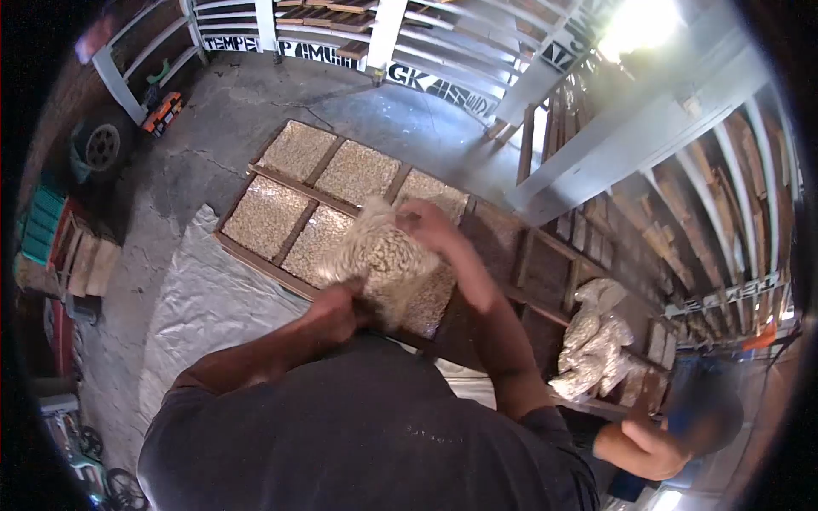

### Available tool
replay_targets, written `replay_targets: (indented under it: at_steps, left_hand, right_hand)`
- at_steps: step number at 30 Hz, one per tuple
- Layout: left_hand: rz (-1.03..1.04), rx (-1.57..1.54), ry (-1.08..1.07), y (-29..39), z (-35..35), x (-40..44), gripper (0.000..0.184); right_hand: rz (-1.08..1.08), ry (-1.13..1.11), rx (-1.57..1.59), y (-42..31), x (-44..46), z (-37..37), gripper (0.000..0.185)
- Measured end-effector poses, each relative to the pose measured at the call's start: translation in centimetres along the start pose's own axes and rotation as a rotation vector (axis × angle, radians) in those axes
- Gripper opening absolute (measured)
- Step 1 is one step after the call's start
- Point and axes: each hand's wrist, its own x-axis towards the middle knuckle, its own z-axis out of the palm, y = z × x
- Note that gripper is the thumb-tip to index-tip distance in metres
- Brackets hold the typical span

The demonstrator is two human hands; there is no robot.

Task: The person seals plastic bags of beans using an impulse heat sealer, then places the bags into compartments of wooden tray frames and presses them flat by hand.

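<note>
Between my hands is a clear plastic bag of pale beans (383, 255), smeared by motion, above a divided wooden rack (294, 183). My left hand (336, 311) is closed on the bag's lower left edge. At the upper right corner, my right hand (423, 223) pinches the plastic, its fingertips partly blurred. Several rack compartments around the bag hold flat packs of beans (267, 217), which fill them nearly edge to edge. The bag hides part of the middle compartments and the packs beneath it.
More filled bags (592, 345) are heaped on the rack's right part. A co-worker's arm (643, 447) reaches in at the lower right. A silver sheet (200, 294) lies on the floor to the left. White slatted shelving (460, 38) and a thick post (630, 128) stand beyond the rack.
</note>
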Motion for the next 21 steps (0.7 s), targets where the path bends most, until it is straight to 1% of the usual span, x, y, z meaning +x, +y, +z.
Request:
replay_targets:
  at_steps: [1, 2, 3, 4, 5, 6, 7, 8, 9, 10, 13, 16, 17, 18, 20, 21]
  left_hand:
    - [-0.15, 0.071, -0.049, -0.4, -2.2, -0.3, 0.037]
    - [-0.294, 0.134, -0.099, 0.3, -2.9, -1.1, 0.037]
    - [-0.245, 0.303, -0.047, 1.7, -3.2, -1.5, 0.036]
    - [0.037, 0.682, 0.033, 3.3, -4.2, 0.0, 0.035]
    - [0.328, 1.043, 0.116, 4.9, -5.3, 1.8, 0.034]
    - [0.752, 1.248, 0.204, 6.5, -5.6, 2.7, 0.038]
    - [1.17, 1.634, 0.084, 9.5, -6.1, 3.1, 0.048]
    - [1.19, 1.894, 0.113, 10.8, -7.0, 4.7, 0.053]
    - [1.198, 1.919, 0.006, 11.7, -8.0, 6.5, 0.046]
    - [1.199, 1.938, -0.1, 11.8, -8.6, 8.0, 0.04]
    - [1.095, 2.08, -0.057, 11.4, -9.3, 9.7, 0.037]
    - [0.983, 2.056, 0.181, 9.5, -7.4, 9.0, 0.023]
    - [0.909, 1.892, 0.166, 8.9, -6.3, 8.0, 0.023]
    - [0.855, 1.812, 0.152, 8.0, -6.8, 8.4, 0.024]
    - [0.745, 1.657, 0.119, 6.6, -8.2, 10.0, 0.026]
    - [0.959, 1.777, 0.046, 6.0, -8.1, 10.1, 0.032]
  right_hand:
    - [0.051, -0.042, -0.115, 0.1, -0.2, 0.1, 0.046]
    - [0.095, -0.088, -0.237, -0.4, -0.4, -0.5, 0.042]
    - [0.136, -0.134, -0.37, -0.9, -0.3, -1.0, 0.038]
    - [-0.006, -0.026, -0.239, 0.7, -0.8, -0.4, 0.035]
    - [-0.142, 0.076, -0.115, 3.7, -2.1, 0.8, 0.032]
    - [-0.275, 0.177, 0.008, 5.5, -3.3, 1.2, 0.029]
    - [-0.303, 0.197, -0.051, 5.5, -3.9, 1.0, 0.027]
    - [-0.326, 0.234, -0.104, 5.2, -4.4, 1.0, 0.025]
    - [-0.342, 0.275, -0.159, 4.9, -4.8, 0.9, 0.025]
    - [-0.269, 0.287, -0.196, 5.0, -4.9, 1.0, 0.024]
    - [-0.082, 0.3, -0.298, 5.0, -4.2, 2.3, 0.026]
    - [-0.178, 0.379, -0.314, 4.6, -5.7, 3.9, 0.027]
    - [-0.201, 0.361, -0.334, 5.3, -5.7, 4.6, 0.027]
    - [-0.188, 0.408, -0.313, 5.9, -6.8, 5.7, 0.025]
    - [-0.157, 0.513, -0.283, 2.3, -8.9, 6.3, 0.022]
    - [-0.126, 0.377, -0.376, 1.2, -9.5, 6.2, 0.022]
